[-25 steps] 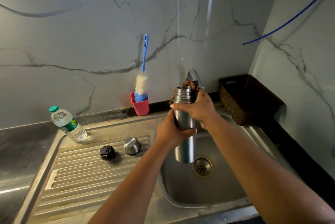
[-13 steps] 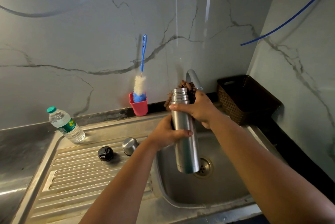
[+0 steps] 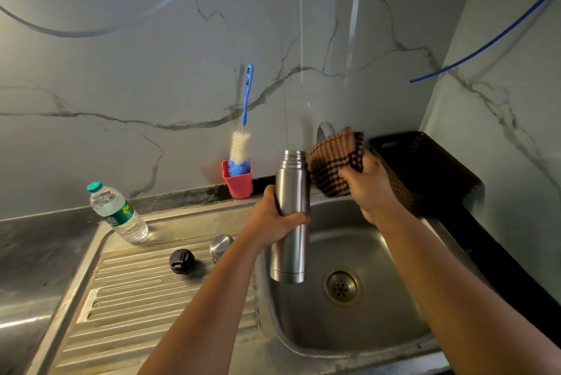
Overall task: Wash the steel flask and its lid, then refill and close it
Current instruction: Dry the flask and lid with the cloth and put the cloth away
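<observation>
I had the left hand (image 3: 274,218) wrapped round the middle of the steel flask (image 3: 290,217), fingers closed tight on the body, and the flask stood upright in mid-air at the centre of the frame, over the left edge of the sink (image 3: 379,341). Its threaded mouth was bare, no lid on it. The right hand (image 3: 368,186) was just right of the flask's neck, its grip pinched shut on a brown checked cloth (image 3: 335,162); the cloth hung beside the flask's shoulder, and I could not tell whether it touched the steel. Behind the cloth a bit of the tap (image 3: 323,130) curved up.

Down on the ribbed draining surface (image 3: 127,308), lower left of centre, the black stopper (image 3: 182,261) and the steel cap (image 3: 221,244) sat near each other, the cap closer to the sink. Further left, a plastic water bottle (image 3: 117,213) with a green cap stood tilted on the rim of the surface. At the wall, a red cup (image 3: 239,182) held a blue-handled bottle brush (image 3: 243,138), bristles down. A dark woven basket (image 3: 425,174) sat at the right of the frame, past the right hand. The drain (image 3: 342,287) showed in the bowl, right of the flask's base.
</observation>
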A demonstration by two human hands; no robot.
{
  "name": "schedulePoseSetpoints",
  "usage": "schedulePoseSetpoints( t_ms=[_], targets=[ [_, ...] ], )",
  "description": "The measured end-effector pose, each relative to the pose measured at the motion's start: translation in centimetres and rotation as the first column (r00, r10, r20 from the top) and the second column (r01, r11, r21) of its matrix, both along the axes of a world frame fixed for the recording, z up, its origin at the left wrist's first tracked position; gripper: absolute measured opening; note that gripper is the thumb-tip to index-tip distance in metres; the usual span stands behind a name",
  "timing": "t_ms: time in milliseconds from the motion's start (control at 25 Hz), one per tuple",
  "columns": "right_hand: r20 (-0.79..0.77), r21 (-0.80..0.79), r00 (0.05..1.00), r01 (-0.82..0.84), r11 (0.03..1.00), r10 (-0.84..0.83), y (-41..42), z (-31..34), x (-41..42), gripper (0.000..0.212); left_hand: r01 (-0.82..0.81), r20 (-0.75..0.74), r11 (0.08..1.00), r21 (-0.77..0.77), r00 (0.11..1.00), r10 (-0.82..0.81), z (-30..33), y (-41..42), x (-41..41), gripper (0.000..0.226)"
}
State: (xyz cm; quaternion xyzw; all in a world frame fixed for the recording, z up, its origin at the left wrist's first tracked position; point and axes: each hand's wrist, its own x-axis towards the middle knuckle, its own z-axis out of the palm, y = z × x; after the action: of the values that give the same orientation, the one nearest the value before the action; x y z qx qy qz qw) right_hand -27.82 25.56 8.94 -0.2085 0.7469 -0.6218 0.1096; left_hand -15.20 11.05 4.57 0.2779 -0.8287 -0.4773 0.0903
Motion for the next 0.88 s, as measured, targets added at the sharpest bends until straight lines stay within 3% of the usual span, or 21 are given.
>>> schedulePoseSetpoints(
  t_ms=[40,120,200,280,360,480,600,720,880],
  targets=[
    [-0.233,0.13,0.972,0.044,0.991,-0.012,0.2,-0.4,0.7,0.019,0.017,0.059,0.994,-0.106,0.998,-0.011,0.0,0.2,0.0,0.065],
    [-0.612,0.257,0.784,0.074,0.963,0.103,0.3,-2.2,1.8,0.031,0.05,0.152,0.96,-0.276,0.988,-0.008,0.0,0.9,-0.1,0.058],
    [-0.763,0.441,0.563,0.096,0.892,0.317,-0.1,-4.9,1.7,0.064,0.058,0.203,0.923,-0.38,0.979,0.022,0.1,1.1,-0.1,0.059],
    [-0.781,0.58,0.425,0.223,0.783,0.457,-0.2,-5.9,0.8,0.084,0.07,0.22,0.847,-0.527,0.974,0.056,0.4,0.7,0.3,0.062],
    [-0.745,0.654,0.395,0.275,0.705,0.537,-0.2,-5.2,0.5,0.086,0.127,0.229,0.708,-0.694,0.972,0.049,0.8,0.4,0.6,0.065],
    [-0.659,0.728,0.43,0.162,0.666,0.617,-1.4,-3.1,0.0,0.066,0.239,0.277,0.483,-0.842,0.961,0.008,0.2,0.6,0.4,0.073],
    [-0.558,0.742,0.54,-0.016,0.67,0.63,-2.0,-1.8,-0.7,0.061,0.172,0.242,0.517,-0.838,0.968,0.07,-0.2,0.6,0.3,0.077],
    [-0.59,0.743,0.501,0.031,0.668,0.633,-0.9,-3.2,0.1,0.068,0.12,0.218,0.587,-0.801,0.971,0.098,-0.2,-0.1,0.8,0.074],
    [-0.651,0.746,0.361,0.141,0.651,0.668,-0.1,-6.0,1.1,0.073,0.009,0.127,0.633,-0.774,0.982,0.141,1.3,-1.5,1.4,0.071]
  ],
)
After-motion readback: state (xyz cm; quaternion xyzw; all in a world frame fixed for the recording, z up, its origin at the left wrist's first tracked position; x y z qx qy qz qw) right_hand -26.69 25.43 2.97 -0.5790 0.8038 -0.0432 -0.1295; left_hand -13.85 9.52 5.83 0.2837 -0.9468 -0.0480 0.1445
